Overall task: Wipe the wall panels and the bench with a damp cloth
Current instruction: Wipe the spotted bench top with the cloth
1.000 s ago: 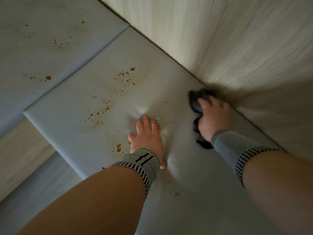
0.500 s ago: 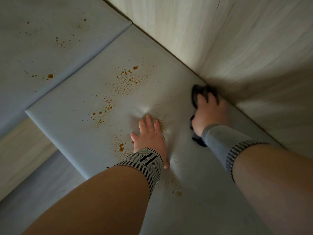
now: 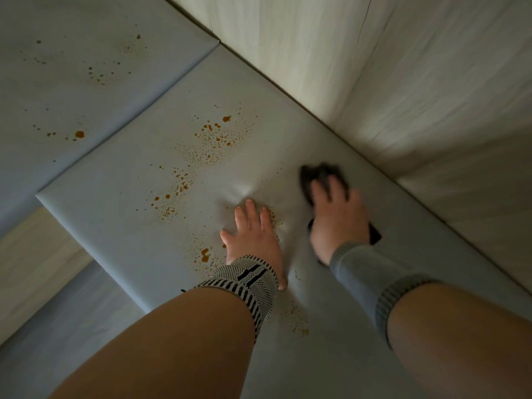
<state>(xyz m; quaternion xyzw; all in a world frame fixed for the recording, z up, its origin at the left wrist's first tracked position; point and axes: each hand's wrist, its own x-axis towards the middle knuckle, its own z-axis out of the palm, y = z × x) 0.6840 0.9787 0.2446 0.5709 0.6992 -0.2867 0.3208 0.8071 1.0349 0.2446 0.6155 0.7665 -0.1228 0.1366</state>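
Two bare forearms reach down from the near edge, each wearing a knitted wrist sleeve. Nearest, the left hand (image 3: 253, 240) lies flat with its fingers straight, pressing into the padded bench (image 3: 115, 197) so that the cover puckers at the fingertips; it appears to be bracing the person's weight, holding nothing. Just beyond it and to the right, the right hand (image 3: 336, 217) presses a dark cloth (image 3: 316, 175) against the bench; motion blur hides whether the fingers curl round it or lie flat on top. Brown spatter (image 3: 214, 139) lies between the hands and farther out, unwiped, so most of the bench likely remains. Farthest, the pale wall panels (image 3: 403, 82) meet the bench's back edge.
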